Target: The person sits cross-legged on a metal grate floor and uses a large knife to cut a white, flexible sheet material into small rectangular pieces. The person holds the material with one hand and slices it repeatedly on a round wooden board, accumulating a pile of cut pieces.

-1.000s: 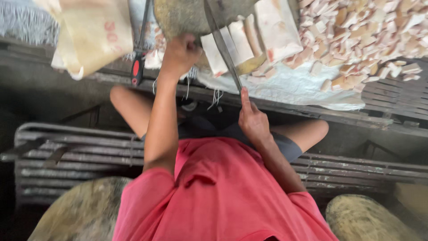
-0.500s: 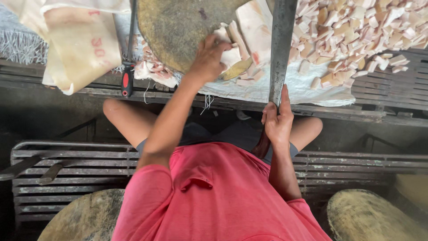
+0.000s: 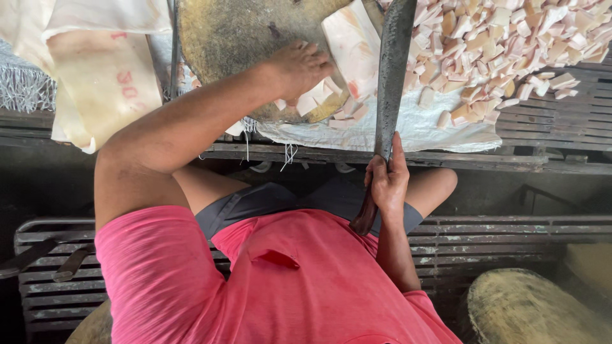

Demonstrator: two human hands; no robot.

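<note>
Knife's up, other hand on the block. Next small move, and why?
Probably bring the long knife down onto the pale strip on the round chopping block. The right hand grips the handle with the blade lying over the strip's edge, the left hand rests among cut pieces beside it. Keep those fingers left of the blade.

A heap of pale pink-and-cream cut chunks (image 3: pixel 510 44) lies upper right on a white woven sheet (image 3: pixel 408 130). A cream plastic sack (image 3: pixel 102 83) hangs upper left. A grey metal slatted rack (image 3: pixel 497 242) spans below.
</note>
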